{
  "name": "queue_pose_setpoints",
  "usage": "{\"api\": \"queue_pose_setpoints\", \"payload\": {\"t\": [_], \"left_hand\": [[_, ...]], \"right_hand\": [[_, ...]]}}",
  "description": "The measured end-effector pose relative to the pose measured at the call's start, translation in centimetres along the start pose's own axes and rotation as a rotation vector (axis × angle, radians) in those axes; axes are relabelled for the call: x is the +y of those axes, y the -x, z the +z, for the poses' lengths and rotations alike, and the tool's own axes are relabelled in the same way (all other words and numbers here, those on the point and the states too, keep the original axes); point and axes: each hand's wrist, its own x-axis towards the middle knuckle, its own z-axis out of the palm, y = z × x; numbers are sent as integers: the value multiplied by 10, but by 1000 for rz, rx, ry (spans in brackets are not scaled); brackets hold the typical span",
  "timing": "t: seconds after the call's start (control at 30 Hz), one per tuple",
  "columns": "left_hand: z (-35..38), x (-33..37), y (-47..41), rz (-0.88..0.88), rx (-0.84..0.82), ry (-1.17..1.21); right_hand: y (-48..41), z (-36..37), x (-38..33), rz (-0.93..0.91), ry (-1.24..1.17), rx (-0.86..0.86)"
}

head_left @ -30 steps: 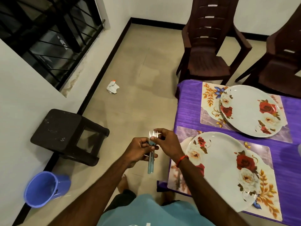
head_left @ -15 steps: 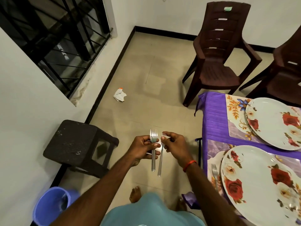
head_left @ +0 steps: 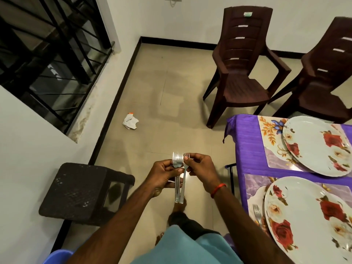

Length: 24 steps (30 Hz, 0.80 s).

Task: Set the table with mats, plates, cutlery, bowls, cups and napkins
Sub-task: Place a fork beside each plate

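My left hand (head_left: pixel 163 173) grips a small bundle of steel forks (head_left: pixel 177 180), tines up, over the floor left of the table. My right hand (head_left: pixel 200 167) pinches one single fork (head_left: pixel 183 187) by its neck, right beside the bundle. On the purple tablecloth (head_left: pixel 245 149) lie two floral mats, each with a white rose-patterned plate: the near plate (head_left: pixel 308 221) and the far plate (head_left: pixel 316 143). Another fork (head_left: pixel 257 214) lies on the near mat (head_left: pixel 253 184), left of the near plate.
Two brown plastic chairs (head_left: pixel 245 60) (head_left: pixel 327 73) stand beyond the table. A dark stool (head_left: pixel 82 189) sits by the left wall, with a blue bucket (head_left: pixel 57 257) at the bottom edge. A crumpled paper scrap (head_left: pixel 130 121) lies on the tiled floor.
The view has swung left, shifting the table to the right. My right hand has drawn one fork out of the bundle, and the two hands now sit close together again.
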Motion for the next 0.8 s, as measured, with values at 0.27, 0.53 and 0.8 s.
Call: {"api": "queue_pose_setpoints", "payload": {"t": [0.27,0.53,0.8], "left_hand": [[-10,63,-75,-19,23,-27],[-5,115,-143,-17,63,-31],[6,165,-203,-3,11,-98]], "right_hand": [[-92,2,-35,25,-95,-28],[-161,-7,-75,35,-156,-32],[-211,-29,-94,22,-216,88]]}}
